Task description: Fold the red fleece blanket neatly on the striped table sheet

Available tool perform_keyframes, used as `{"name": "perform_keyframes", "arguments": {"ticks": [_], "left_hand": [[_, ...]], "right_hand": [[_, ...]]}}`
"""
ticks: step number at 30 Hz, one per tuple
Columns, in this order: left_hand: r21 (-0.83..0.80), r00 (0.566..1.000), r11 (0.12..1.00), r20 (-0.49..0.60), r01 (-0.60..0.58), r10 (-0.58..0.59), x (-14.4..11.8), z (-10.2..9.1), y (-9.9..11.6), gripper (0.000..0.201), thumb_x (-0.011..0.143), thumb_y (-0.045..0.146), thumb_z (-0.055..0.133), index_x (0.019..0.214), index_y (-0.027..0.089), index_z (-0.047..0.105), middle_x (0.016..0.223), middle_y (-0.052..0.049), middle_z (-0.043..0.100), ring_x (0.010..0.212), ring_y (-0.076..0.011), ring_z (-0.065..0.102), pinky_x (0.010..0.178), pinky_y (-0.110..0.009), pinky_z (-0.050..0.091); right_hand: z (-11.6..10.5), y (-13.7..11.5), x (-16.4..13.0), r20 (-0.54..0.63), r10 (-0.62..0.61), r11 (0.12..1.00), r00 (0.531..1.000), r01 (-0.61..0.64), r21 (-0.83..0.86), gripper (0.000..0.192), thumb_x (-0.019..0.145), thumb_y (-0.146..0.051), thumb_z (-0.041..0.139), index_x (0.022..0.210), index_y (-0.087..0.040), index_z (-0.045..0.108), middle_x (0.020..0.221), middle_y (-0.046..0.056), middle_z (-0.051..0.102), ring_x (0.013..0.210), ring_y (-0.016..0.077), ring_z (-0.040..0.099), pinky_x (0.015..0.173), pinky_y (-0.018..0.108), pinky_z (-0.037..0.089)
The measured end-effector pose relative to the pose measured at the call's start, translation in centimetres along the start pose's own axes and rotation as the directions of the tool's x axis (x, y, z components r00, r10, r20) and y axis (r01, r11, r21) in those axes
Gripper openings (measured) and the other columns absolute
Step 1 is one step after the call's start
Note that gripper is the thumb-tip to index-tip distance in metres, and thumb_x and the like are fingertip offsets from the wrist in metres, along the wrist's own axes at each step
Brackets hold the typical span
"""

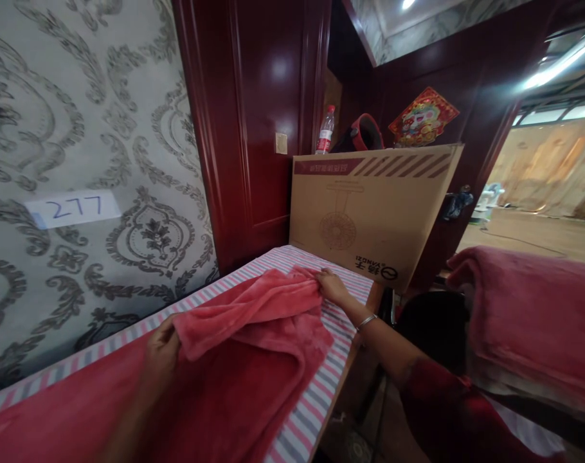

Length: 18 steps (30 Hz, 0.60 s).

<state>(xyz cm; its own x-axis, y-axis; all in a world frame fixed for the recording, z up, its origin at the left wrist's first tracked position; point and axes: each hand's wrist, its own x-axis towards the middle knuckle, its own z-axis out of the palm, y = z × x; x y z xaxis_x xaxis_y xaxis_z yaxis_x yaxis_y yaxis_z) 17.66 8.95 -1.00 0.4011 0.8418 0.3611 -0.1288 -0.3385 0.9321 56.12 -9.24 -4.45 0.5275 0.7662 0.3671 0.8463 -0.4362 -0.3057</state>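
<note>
A pink-red plush blanket (254, 312) is spread over a table with a striped cloth (297, 427), its far end lifted and folded back in loose creases. My left hand (162, 347) pinches the near corner of the lifted part, fingers closed on its edge. At the far right end of the fold, my right hand (332, 287) grips the blanket too, a bracelet showing on the wrist. The fabric hangs slightly slack between both hands, and its darker lower layer lies on the table.
A large cardboard box (374, 212) stands at the table's far end, with a plastic bottle (326, 130) behind its top edge. Patterned wall (104, 148) borders the left side. Another pink blanket (538, 315) lies on a surface at right, beside a dark seat (432, 328).
</note>
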Motion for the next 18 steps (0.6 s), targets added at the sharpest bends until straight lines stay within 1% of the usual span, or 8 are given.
{"name": "perform_keyframes", "arguments": {"ticks": [3,6,9,11,12,14,15,18], "left_hand": [[0.124,1.000,0.992,0.024,-0.003,0.000,0.2,-0.1,-0.1,0.040,0.050,0.055,0.079,0.056,0.022,0.057,0.060,0.000,0.061,0.064,-0.0186,0.054,0.059,-0.025,0.045],[0.201,0.997,0.979,0.071,0.023,-0.038,0.4,-0.2,-0.7,0.042,0.045,0.051,0.079,0.049,0.022,0.050,0.050,0.003,0.051,0.056,-0.0151,0.045,0.051,-0.024,0.038],[0.091,0.991,0.987,0.008,0.131,-0.133,0.5,-0.8,-1.0,0.039,0.049,0.051,0.076,0.049,0.023,0.050,0.046,0.004,0.048,0.050,-0.0141,0.043,0.045,-0.024,0.036],[-0.049,0.974,0.975,-0.065,0.216,-0.219,0.6,-1.3,-1.2,0.033,0.056,0.048,0.075,0.052,0.022,0.054,0.046,0.004,0.049,0.045,-0.0130,0.042,0.042,-0.023,0.035],[-0.107,0.964,0.964,-0.086,0.244,-0.253,0.7,-1.5,-1.3,0.029,0.058,0.046,0.075,0.057,0.022,0.059,0.048,0.003,0.052,0.046,-0.0134,0.045,0.043,-0.024,0.038],[-0.181,0.952,0.947,-0.106,0.265,-0.287,0.9,-1.7,-1.7,0.024,0.060,0.042,0.076,0.068,0.022,0.067,0.056,0.001,0.060,0.053,-0.0172,0.056,0.051,-0.027,0.048],[-0.206,0.950,0.941,-0.103,0.268,-0.294,1.0,-1.6,-2.0,0.024,0.060,0.041,0.076,0.072,0.022,0.069,0.060,0.000,0.064,0.060,-0.0200,0.062,0.058,-0.030,0.053],[-0.275,0.945,0.918,-0.083,0.285,-0.318,1.2,-1.1,-3.0,0.020,0.060,0.038,0.076,0.072,0.023,0.069,0.071,-0.004,0.071,0.081,-0.0267,0.070,0.075,-0.036,0.058]], "right_hand": [[-2.7,-1.4,0.9,0.003,0.025,1.000,1.000,-0.025,0.008,0.025,0.078,-0.008,0.055,0.094,-0.017,0.072,0.093,0.013,0.074,0.096,0.0247,0.065,0.085,0.031,0.045],[-6.7,-3.3,2.7,-0.093,0.038,0.997,0.995,-0.031,0.071,0.016,0.082,-0.015,0.055,0.089,-0.017,0.069,0.089,0.011,0.072,0.084,0.0218,0.064,0.076,0.028,0.044],[-11.4,-5.6,5.8,-0.225,0.073,0.983,0.972,-0.031,0.183,0.017,0.082,-0.020,0.054,0.093,-0.016,0.067,0.090,0.008,0.071,0.083,0.0193,0.061,0.074,0.026,0.044],[-13.9,-7.2,8.2,-0.266,0.098,0.960,0.959,-0.020,0.281,0.020,0.083,-0.024,0.053,0.092,-0.014,0.067,0.086,0.005,0.069,0.079,0.0173,0.059,0.071,0.025,0.044],[-14.8,-8.0,9.3,-0.265,0.108,0.943,0.958,-0.014,0.333,0.022,0.083,-0.026,0.053,0.093,-0.013,0.068,0.083,0.004,0.068,0.075,0.0161,0.058,0.069,0.025,0.045],[-15.5,-9.5,11.2,-0.218,0.128,0.903,0.968,-0.023,0.429,0.021,0.081,-0.025,0.056,0.090,-0.012,0.068,0.073,0.002,0.065,0.068,0.0144,0.057,0.065,0.024,0.046],[-15.2,-10.1,11.7,-0.174,0.134,0.881,0.976,-0.037,0.472,0.018,0.079,-0.024,0.058,0.087,-0.011,0.068,0.068,0.001,0.064,0.064,0.0140,0.056,0.064,0.024,0.047],[-12.4,-11.7,11.8,-0.014,0.105,0.810,0.994,-0.078,0.581,0.012,0.075,-0.019,0.065,0.084,-0.012,0.069,0.062,0.002,0.063,0.060,0.0148,0.057,0.063,0.027,0.051]]}}
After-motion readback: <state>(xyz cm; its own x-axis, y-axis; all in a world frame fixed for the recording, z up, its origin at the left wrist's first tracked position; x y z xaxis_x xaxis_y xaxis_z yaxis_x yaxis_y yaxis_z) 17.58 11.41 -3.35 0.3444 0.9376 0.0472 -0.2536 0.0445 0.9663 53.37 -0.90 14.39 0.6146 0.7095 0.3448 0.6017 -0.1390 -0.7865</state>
